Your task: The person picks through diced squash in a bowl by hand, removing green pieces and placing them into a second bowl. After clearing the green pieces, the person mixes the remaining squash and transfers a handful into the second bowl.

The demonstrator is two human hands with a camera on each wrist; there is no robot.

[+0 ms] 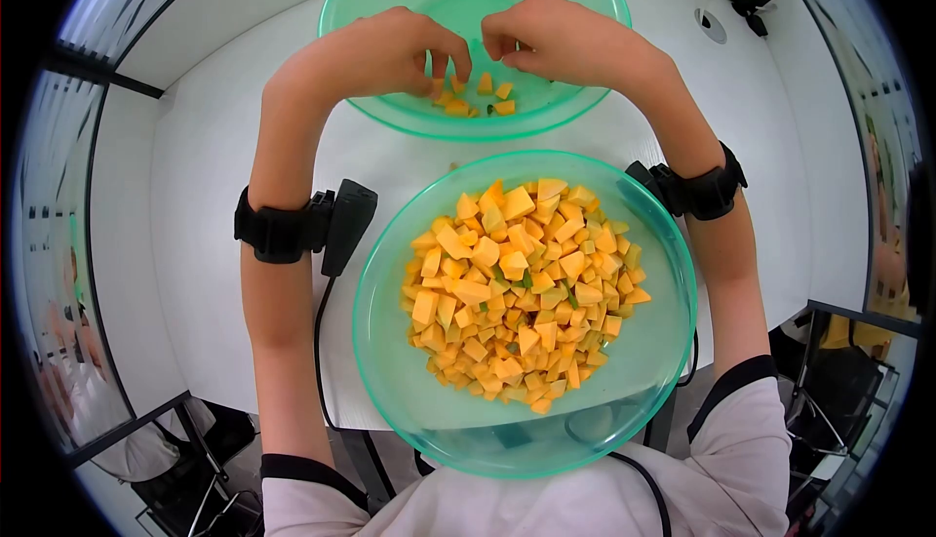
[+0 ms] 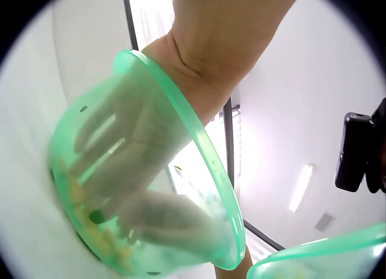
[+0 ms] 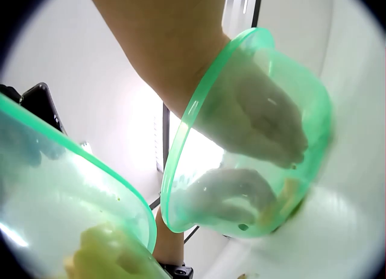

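In the head view, my left hand [image 1: 405, 54] reaches into the far green translucent bowl [image 1: 429, 127], its fingers and thumb spread down among several orange pumpkin cubes [image 1: 456, 107]. Seen through the bowl wall in the left wrist view, the fingers point at the cubes on the bottom. My right hand [image 1: 561, 38] is over the same bowl, to the right of those cubes, with fingers curled and their tips close together; nothing shows between them. Nearer to me stands a second green bowl [image 1: 380, 342], holding a big heap of diced pumpkin [image 1: 517, 293].
Both bowls stand on a white table [image 1: 210, 244] with raised panels around it. The near bowl overhangs the front edge. A cable [image 1: 320, 342] runs down from the left wrist camera [image 1: 349, 225]. Small dark green bits cling to the far bowl.
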